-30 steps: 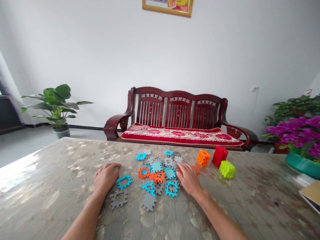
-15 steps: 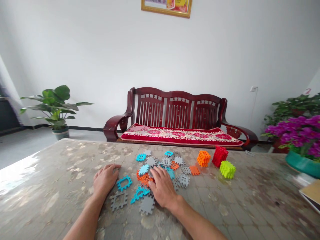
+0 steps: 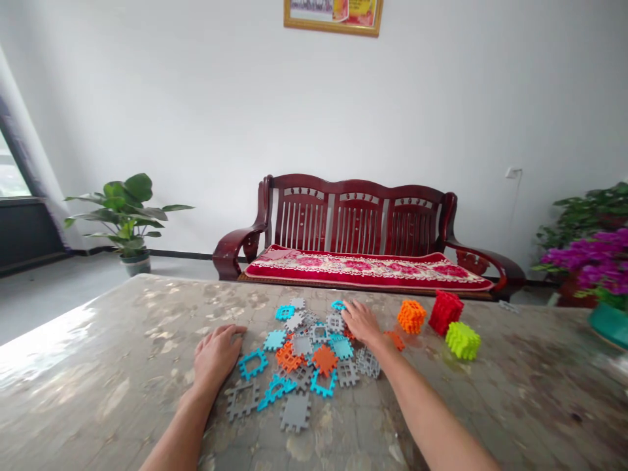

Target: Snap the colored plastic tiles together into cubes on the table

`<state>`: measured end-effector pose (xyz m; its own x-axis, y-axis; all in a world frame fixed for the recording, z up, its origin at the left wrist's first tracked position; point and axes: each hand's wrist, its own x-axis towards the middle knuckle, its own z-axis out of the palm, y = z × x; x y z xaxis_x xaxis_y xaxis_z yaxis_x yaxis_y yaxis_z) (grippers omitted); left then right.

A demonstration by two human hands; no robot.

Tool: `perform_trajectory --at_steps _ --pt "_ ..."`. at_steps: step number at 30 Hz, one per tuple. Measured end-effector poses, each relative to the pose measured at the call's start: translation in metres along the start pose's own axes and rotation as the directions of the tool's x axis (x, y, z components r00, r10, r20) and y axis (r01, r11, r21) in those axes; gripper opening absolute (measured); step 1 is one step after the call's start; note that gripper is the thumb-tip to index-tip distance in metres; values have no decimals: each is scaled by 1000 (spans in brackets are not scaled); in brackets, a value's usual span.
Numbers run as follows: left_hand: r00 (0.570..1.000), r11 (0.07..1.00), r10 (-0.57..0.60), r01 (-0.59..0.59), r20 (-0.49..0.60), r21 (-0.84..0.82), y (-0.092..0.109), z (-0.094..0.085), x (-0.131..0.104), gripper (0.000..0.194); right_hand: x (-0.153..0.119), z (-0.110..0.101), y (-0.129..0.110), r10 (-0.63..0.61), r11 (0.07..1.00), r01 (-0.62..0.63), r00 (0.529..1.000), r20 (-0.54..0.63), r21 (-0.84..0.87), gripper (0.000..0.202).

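Observation:
Flat toothed plastic pieces lie in a loose pile on the table, among them an orange piece [image 3: 324, 360], a grey square [image 3: 296, 412] and a blue frame piece [image 3: 253, 364]. Left of the pile, my left hand [image 3: 217, 351] rests on the tabletop, fingers spread, holding nothing. My right hand [image 3: 360, 321] reaches over the pile's far right edge, its fingertips beside a small blue piece [image 3: 338, 305]. Whether those fingertips touch anything is hard to tell. To the right stand an orange stack [image 3: 411, 316], a red stack [image 3: 445, 313] and a yellow-green stack [image 3: 462, 341].
The patterned table [image 3: 122, 366] fills the foreground. Beyond it stands a dark red wooden bench [image 3: 356, 216] with a red floral cover. A potted plant [image 3: 130, 209] is at the left, and purple flowers [image 3: 591, 258] in a teal pot are at the right.
My right hand has moved away from the middle of the pile to its far right side, uncovering orange, grey and blue pieces. My left hand stays beside the pile. The view has shifted slightly left.

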<state>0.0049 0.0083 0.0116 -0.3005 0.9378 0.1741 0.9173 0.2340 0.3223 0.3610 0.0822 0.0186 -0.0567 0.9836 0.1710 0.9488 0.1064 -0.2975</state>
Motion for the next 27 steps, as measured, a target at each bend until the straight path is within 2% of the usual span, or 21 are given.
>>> perform_trajectory --at_steps 5,9,11,14,16,18,22,27 --pt "1000 1000 9 -9 -14 0 -3 3 2 40 -9 20 -12 -51 998 51 999 -4 36 47" --pt "1000 1000 1 -1 -8 -6 -3 2 3 39 -12 19 -18 -105 990 109 993 -51 92 46" --pt "1000 1000 1 -1 -1 -11 -3 2 3 40 -15 12 -8 -96 988 106 992 -86 114 49" --pt "1000 1000 1 -1 -2 -11 -3 2 2 40 -25 4 24 -16 992 36 986 -168 120 51" --pt "1000 1000 7 -8 -13 -8 -2 2 2 40 -34 7 47 79 991 -46 959 -272 125 46" --pt "1000 1000 11 -11 -23 -5 -3 3 3 40 -41 16 62 167 972 -105 935 -312 208 43" --pt "1000 1000 6 -6 -23 5 -4 5 4 40 -39 34 68 173 942 -57 927 -333 331 41" --pt "1000 1000 16 -16 -15 5 -4 5 3 41 -30 28 69 128 915 42 913 -387 400 48"
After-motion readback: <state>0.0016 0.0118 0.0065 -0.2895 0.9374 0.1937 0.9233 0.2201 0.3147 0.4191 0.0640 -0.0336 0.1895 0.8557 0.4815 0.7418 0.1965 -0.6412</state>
